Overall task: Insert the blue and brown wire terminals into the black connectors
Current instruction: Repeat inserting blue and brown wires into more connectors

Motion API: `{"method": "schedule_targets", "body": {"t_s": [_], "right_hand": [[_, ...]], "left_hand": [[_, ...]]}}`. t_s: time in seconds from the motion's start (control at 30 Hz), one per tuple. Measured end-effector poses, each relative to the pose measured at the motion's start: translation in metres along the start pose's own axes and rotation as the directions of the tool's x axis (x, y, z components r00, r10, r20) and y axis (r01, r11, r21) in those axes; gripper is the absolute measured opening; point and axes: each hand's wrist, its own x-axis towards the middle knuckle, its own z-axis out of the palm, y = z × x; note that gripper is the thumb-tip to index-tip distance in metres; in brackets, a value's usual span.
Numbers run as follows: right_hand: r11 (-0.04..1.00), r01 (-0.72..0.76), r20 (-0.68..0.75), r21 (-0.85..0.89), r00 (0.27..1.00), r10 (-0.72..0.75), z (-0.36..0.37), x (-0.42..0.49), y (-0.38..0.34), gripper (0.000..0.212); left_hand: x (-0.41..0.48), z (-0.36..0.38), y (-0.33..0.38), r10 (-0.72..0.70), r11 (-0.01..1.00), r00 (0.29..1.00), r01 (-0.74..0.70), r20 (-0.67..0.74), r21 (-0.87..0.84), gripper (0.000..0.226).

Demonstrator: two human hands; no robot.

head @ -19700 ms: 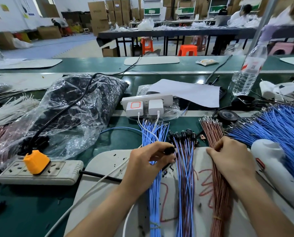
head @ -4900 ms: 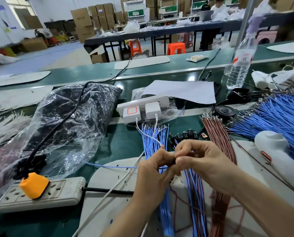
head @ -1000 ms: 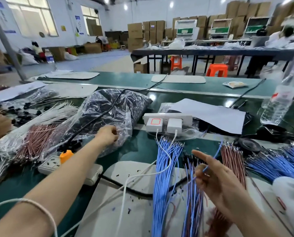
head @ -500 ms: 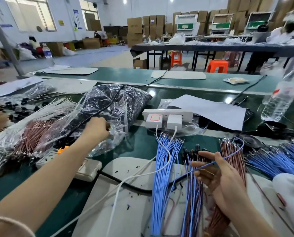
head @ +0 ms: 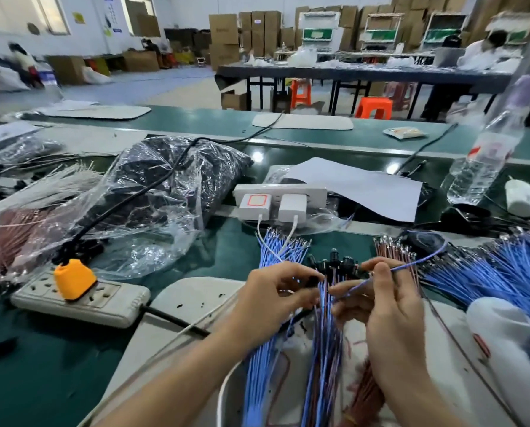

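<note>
Bench clutter on a green worktop in a packing hall
A grey power strip lay at eight o'clock with an orange plug seated in it, and its black cable ran toward four o'clock onto a pale mat. Near the centre sat a white power strip carrying two white chargers side by side; a paper sheet lay just beside it at three o'clock. A clear water bottle stood tilted at two o'clock, and a white plastic device lay at four o'clock. At twelve o'clock, well behind, were orange stools under a dark table, with stacked cardboard boxes beyond
</note>
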Motion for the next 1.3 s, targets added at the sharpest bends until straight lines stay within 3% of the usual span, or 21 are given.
{"method": "schedule_targets", "body": {"t_s": [0.2,0.37,0.8,1.3], "right_hand": [[0.952,0.279,0.009,-0.128,0.96,-0.28,0.004,-0.008,-0.003,0.031],[0.867,0.429,0.086,-0.255,0.903,-0.422,0.002,-0.007,0.001,0.028],[0.824,0.495,0.169,-0.275,0.869,-0.466,0.006,-0.014,0.006,0.025],[0.812,0.478,0.223,-0.335,0.877,-0.425,0.007,-0.014,0.008,0.027]], "left_hand": [[0.0,0.0,-0.008,0.133,0.991,0.991,-0.132,-0.03,0.034,0.028],[0.0,-0.004,-0.009,0.116,0.993,0.992,-0.116,-0.05,0.008,0.026],[-0.002,-0.006,-0.006,0.152,0.987,0.988,-0.152,0.007,0.054,0.028],[-0.002,-0.003,-0.005,0.192,0.977,0.979,-0.198,0.073,0.075,0.029]]}}
